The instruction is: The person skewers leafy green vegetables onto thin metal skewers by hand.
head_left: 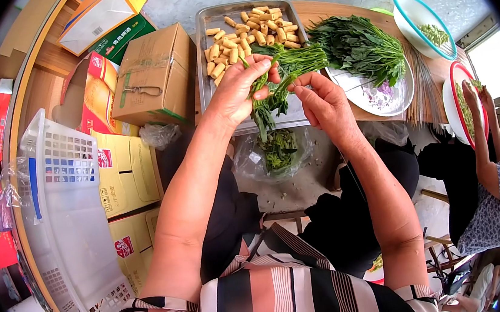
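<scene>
My left hand (239, 90) is closed around leafy green stems (264, 117), whose leaves hang below the fingers. Close beside it on the right, my right hand (325, 104) pinches at a stem end with thumb and forefinger. Both hands are over the near edge of a metal tray (201, 27) that bears many short light-brown cylindrical pieces (249, 33). Behind my right hand, a bundle of leafy greens (363, 46) lies with its stems over the tray and its leaves over a white plate (403, 94). Below the hands, a clear plastic bag (304, 150) holds loose green leaves (278, 147).
Cardboard boxes (153, 75) and a white plastic basket (66, 200) stand at left. Thin sticks (424, 86) lie right of the plate. A teal-rimmed bowl (408, 8) is at the far right. Another person's hands (477, 98) are at a red-rimmed bowl (454, 73).
</scene>
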The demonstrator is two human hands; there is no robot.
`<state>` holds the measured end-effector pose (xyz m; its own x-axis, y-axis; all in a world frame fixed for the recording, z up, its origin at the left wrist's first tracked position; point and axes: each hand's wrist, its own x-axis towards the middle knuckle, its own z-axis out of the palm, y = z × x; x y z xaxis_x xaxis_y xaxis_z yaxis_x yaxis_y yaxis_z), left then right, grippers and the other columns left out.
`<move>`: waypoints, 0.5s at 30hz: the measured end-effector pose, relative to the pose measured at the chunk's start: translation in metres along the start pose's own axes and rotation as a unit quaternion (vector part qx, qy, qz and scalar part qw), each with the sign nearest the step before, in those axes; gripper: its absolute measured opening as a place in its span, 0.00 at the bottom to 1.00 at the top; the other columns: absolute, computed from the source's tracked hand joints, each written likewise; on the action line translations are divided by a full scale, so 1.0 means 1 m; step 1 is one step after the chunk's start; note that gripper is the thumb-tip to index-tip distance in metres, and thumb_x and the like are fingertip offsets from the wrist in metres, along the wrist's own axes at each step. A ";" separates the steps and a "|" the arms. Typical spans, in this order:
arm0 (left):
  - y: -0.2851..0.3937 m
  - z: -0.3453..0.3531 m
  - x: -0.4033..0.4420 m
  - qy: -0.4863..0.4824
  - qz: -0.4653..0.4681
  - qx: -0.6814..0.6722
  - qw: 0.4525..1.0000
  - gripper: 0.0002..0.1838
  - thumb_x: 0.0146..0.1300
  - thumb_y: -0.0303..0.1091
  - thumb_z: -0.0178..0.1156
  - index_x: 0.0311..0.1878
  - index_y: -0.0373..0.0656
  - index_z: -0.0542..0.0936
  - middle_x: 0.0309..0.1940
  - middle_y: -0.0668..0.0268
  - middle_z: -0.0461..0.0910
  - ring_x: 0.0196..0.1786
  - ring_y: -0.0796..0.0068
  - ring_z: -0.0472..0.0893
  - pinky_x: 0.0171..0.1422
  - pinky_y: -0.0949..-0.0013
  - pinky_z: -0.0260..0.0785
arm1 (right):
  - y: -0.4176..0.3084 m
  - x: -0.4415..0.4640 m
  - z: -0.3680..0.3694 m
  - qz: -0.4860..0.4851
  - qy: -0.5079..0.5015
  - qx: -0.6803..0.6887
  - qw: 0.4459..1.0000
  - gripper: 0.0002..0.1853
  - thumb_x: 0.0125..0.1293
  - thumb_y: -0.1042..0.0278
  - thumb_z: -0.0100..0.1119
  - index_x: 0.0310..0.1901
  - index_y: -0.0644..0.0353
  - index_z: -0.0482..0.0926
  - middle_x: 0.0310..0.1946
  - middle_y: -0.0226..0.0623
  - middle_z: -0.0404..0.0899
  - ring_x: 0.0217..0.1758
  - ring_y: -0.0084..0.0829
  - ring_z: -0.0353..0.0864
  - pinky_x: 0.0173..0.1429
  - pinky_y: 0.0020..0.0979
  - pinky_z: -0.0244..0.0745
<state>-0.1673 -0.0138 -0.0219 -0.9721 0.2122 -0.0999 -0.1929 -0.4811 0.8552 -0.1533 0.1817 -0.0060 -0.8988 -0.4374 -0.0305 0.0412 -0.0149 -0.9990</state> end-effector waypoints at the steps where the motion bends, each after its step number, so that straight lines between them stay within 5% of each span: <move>1: 0.000 0.001 0.000 0.000 0.000 0.000 1.000 0.09 0.68 0.35 0.56 0.45 0.41 0.77 0.34 0.68 0.77 0.39 0.81 0.76 0.26 0.82 0.59 | 0.000 0.000 0.000 0.001 -0.001 0.000 1.000 0.06 0.71 0.68 0.52 0.38 0.61 0.74 0.14 0.19 0.63 0.14 0.11 0.58 0.18 0.19 0.52; 15: 0.003 0.004 -0.002 0.013 -0.008 -0.001 1.000 0.07 0.67 0.35 0.58 0.41 0.41 0.76 0.34 0.68 0.77 0.34 0.83 0.75 0.25 0.83 0.59 | 0.002 0.001 -0.001 -0.002 -0.005 -0.003 1.000 0.06 0.71 0.68 0.52 0.38 0.61 0.74 0.14 0.19 0.63 0.14 0.11 0.58 0.18 0.19 0.52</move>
<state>-0.1657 -0.0121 -0.0172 -0.9720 0.1974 -0.1273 -0.2090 -0.4796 0.8523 -0.1544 0.1824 -0.0082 -0.8946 -0.4461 -0.0263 0.0346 -0.0105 -0.9993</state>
